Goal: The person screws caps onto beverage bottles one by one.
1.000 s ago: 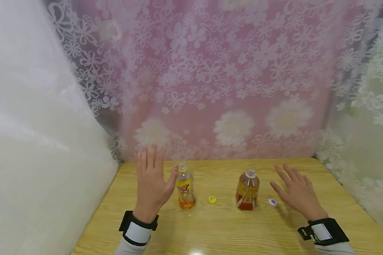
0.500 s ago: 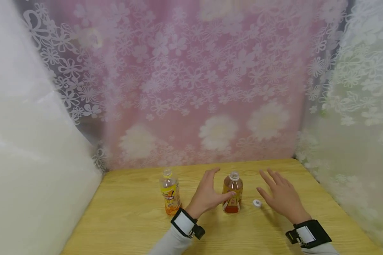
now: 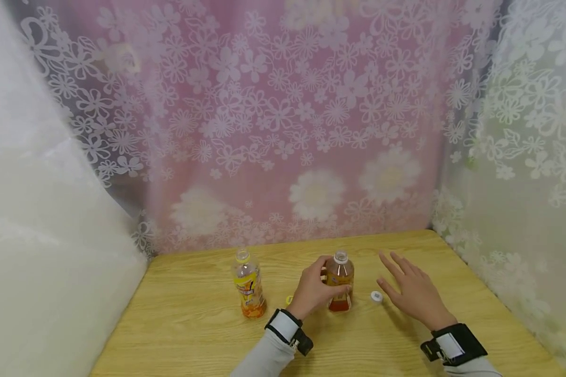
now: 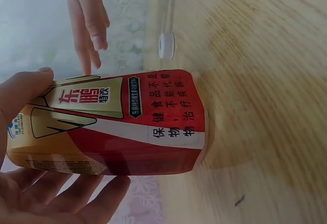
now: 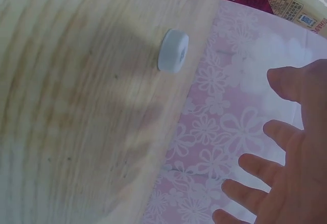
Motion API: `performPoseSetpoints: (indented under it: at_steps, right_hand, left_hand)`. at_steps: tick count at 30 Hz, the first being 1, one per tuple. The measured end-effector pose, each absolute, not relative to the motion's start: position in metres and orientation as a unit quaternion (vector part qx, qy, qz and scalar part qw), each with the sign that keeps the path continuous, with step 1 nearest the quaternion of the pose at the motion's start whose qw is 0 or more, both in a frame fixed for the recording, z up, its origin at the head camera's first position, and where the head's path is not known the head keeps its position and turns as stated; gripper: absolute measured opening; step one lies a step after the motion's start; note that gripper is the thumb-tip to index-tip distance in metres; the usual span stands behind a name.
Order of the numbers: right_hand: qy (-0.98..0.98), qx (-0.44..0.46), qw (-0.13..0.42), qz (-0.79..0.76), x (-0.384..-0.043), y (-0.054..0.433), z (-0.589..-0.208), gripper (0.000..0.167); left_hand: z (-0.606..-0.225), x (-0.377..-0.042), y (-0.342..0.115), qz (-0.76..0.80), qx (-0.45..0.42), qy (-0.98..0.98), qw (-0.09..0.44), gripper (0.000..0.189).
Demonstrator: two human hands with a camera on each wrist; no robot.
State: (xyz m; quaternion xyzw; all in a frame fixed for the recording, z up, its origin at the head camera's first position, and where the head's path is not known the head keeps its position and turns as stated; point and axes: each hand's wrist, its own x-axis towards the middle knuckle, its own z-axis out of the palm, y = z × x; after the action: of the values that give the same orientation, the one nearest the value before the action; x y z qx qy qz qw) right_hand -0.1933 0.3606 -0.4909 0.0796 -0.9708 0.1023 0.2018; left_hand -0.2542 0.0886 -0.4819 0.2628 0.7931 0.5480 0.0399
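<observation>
My left hand (image 3: pixel 311 288) grips a bottle with a red and gold label (image 4: pixel 138 122), thumb across its front and fingers round the far side. This bottle stands upright on the table, its mouth uncapped. To its right lies a white cap (image 3: pixel 376 297), also seen near the table's edge in the right wrist view. My right hand (image 3: pixel 415 293) hovers just right of that cap, fingers spread and holding nothing. A bottle with a yellow label (image 3: pixel 249 290) and orange liquid stands uncapped to the left. A yellow cap (image 3: pixel 290 300) is partly hidden behind my left hand.
The wooden table (image 3: pixel 179 335) ends at a pink flowered curtain (image 3: pixel 273 183) at the back. Pale sheeting (image 3: pixel 52 235) hangs on the left and a flowered sheet (image 3: pixel 509 235) on the right.
My left hand has moved right from beside the yellow-labelled bottle and taken hold of the red and gold one. The head view has shifted; my right hand stays near the white cap.
</observation>
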Motion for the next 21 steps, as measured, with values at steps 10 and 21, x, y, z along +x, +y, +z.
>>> performPoseSetpoints:
  at_steps: [10, 21]
  right_hand:
    - [-0.978, 0.096, 0.082, 0.163, -0.2, 0.344, -0.498, 0.063]
    - [-0.976, 0.133, 0.022, 0.171, -0.226, 0.316, -0.513, 0.024]
  left_hand:
    - [-0.436, -0.229, 0.023, 0.525, 0.272, 0.806, 0.013, 0.066]
    - [-0.404, -0.187, -0.052, 0.488, 0.281, 0.827, -0.005, 0.069]
